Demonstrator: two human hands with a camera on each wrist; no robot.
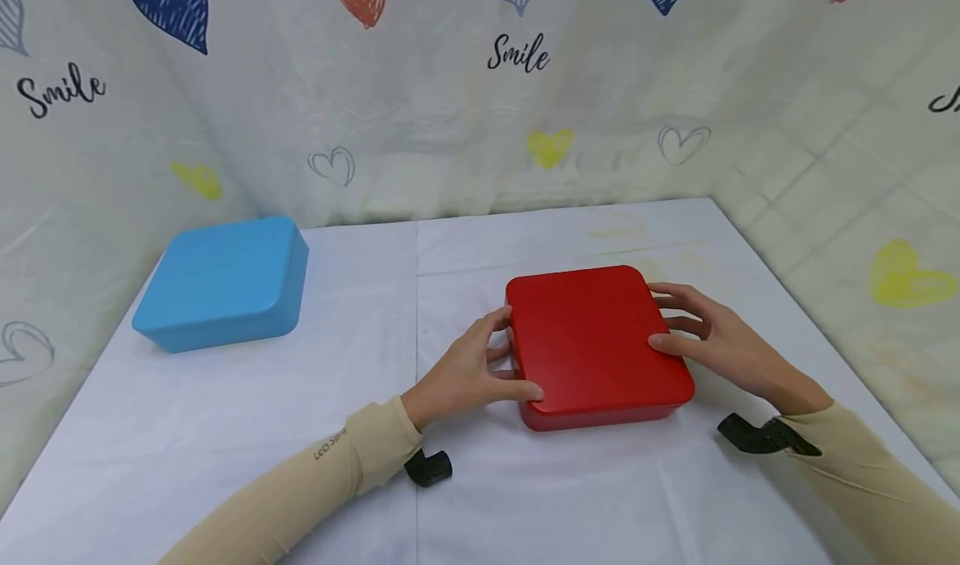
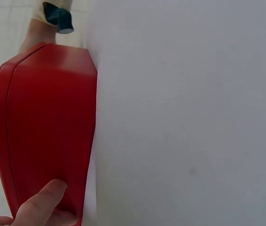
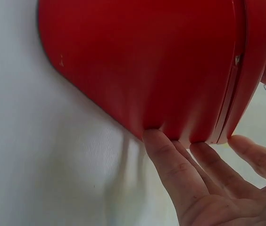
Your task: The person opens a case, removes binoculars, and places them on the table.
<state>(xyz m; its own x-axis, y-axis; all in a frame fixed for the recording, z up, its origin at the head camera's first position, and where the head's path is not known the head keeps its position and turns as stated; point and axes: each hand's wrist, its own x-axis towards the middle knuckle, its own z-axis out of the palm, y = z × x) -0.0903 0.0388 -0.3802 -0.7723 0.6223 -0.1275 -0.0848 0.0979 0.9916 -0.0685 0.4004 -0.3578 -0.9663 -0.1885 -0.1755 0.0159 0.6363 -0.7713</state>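
Note:
A red lidded box (image 1: 592, 340) with rounded corners lies on the white table, right of its middle. My left hand (image 1: 476, 373) grips its left side, with the thumb on the lid's front left corner and the fingers along the side wall. At the right edge my right hand (image 1: 712, 336) holds it, thumb on top and fingers against the side. The left wrist view shows the lid seam around the box (image 2: 53, 122) and fingertips on its wall. In the right wrist view, the spread fingers (image 3: 166, 160) touch the box's lower side edge, and the lid sits on.
A light blue box (image 1: 225, 282) of similar shape stands at the table's back left. The white cloth-covered table (image 1: 360, 298) meets a pale curtain (image 1: 435, 107) with hearts and "Smile" lettering at the back and sides. Black bands (image 1: 765, 436) hang at both sleeves.

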